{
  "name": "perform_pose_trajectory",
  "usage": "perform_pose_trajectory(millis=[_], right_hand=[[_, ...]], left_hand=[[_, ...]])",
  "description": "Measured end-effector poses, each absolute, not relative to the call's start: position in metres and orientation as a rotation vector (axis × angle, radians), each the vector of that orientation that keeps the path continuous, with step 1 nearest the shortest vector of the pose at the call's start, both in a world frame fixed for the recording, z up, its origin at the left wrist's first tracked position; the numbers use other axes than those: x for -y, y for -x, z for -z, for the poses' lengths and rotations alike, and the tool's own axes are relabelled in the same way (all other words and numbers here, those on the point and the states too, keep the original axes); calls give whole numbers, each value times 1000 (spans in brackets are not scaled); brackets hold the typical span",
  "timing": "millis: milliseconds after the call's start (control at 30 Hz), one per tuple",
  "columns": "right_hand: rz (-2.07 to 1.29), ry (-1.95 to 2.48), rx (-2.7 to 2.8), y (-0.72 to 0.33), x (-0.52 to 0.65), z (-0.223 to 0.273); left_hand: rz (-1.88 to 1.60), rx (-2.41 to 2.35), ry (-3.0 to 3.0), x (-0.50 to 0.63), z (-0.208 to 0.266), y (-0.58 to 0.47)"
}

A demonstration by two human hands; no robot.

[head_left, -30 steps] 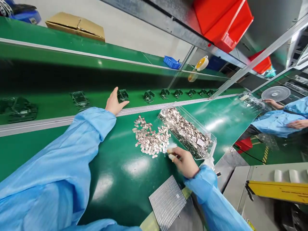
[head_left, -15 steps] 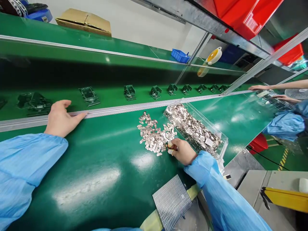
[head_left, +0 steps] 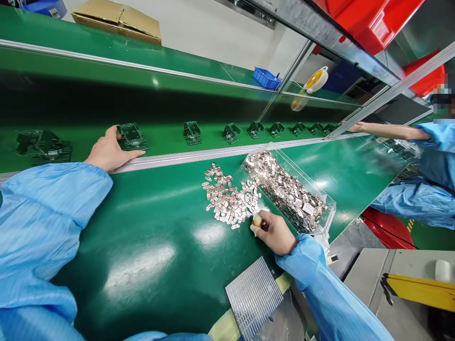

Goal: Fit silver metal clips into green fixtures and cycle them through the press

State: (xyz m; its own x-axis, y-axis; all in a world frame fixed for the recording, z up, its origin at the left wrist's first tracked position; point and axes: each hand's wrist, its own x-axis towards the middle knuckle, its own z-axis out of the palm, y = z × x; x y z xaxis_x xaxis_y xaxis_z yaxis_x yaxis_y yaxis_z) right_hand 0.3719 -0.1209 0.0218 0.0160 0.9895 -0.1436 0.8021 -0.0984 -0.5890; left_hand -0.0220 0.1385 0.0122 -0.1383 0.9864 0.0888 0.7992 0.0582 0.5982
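My left hand (head_left: pixel 108 150) is at the belt's near rail, thumb and fingers apart around the left side of a green circuit board (head_left: pixel 132 136). Its fingertips are at the board's edge; whether they touch it I cannot tell. My right hand (head_left: pixel 275 232) is pinched closed just above the green table, with yellowish finger covers on thumb and forefinger. Anything between those tips is hidden. Just beyond it lies a loose heap of small silvery metal pieces (head_left: pixel 231 201). Beside the heap, a clear plastic tray (head_left: pixel 329 215) holds many more such pieces (head_left: pixel 284 182).
More circuit boards (head_left: pixel 192 132) stand in a row along the green belt. A ridged metal plate (head_left: pixel 254 296) lies at the table's near edge. A co-worker's hand (head_left: pixel 355 127) reaches to the belt at the far right. A cardboard box (head_left: pixel 117 21) and blue bin (head_left: pixel 266 78) sit on the shelf.
My left hand has moved right and away from me, up to the circuit board. My right hand has drawn back slightly from the heap. The co-worker's arm has reached further left.
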Motion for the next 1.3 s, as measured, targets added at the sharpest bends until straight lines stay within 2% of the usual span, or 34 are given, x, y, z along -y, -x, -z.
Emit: perform_pose_trajectory(millis=[133,333,533,633,833,1000,1067,1300], right_hand=[[-629,1955,1836,-372,126,-22],[-485,1943,1845,-378,107,-19],[-244,1876,2143,-365,77,-15],[-233,1855,2142,-363,74,-13],[-225,1855,1955,-364,101,-26],[-720,1716,1610,-340,161,-50],[-817,1673,1536,-328,186,-56],[-678,1609,1119,-292,226,-41]], left_hand=[[-659,-2025,-1826,-142,-13,18],[-1079,-1916,-1654,-132,-14,9],[-1349,-1175,-1330,-77,-6,-40],[-1230,-887,-1276,-38,0,-68],[-1017,-678,-1129,30,4,-101],[-865,-548,-1064,72,5,-116],[-825,-503,-1066,88,6,-122],[-763,-370,-1069,133,6,-137]])
